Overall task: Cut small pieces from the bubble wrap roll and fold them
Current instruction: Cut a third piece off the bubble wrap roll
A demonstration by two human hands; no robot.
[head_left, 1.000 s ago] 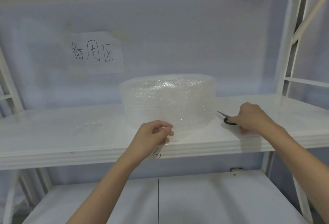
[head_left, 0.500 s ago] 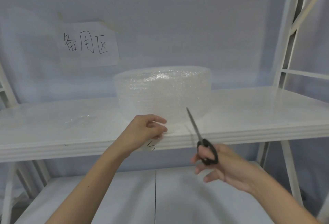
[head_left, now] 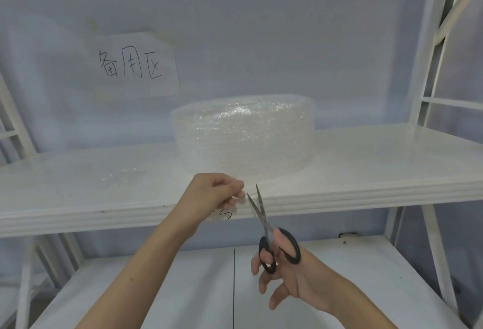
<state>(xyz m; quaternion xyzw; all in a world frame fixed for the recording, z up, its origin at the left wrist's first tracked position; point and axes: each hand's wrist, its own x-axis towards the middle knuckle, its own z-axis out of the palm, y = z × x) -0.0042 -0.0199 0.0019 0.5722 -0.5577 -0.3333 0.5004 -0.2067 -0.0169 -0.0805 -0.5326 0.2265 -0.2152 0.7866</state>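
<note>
A clear bubble wrap roll [head_left: 243, 135] stands on the white shelf [head_left: 366, 172]. Its loose end comes forward to the shelf's front edge, where my left hand [head_left: 214, 195] pinches it between thumb and fingers. My right hand [head_left: 285, 268] holds black-handled scissors [head_left: 264, 221] below the shelf edge. The blades are parted and point up, their tips just right of my left fingers at the wrap's edge. The transparent sheet itself is hard to make out.
A small flat piece of bubble wrap [head_left: 122, 174] lies on the shelf to the left. A paper sign [head_left: 133, 65] with handwritten characters hangs on the back wall. A lower white shelf [head_left: 156, 289] sits beneath my arms. White frame posts [head_left: 439, 41] stand at the right.
My right hand picked the scissors up off the shelf, swung them down in front and raised the now-parted blades to the wrap beside my left fingers. My left hand kept its pinch.
</note>
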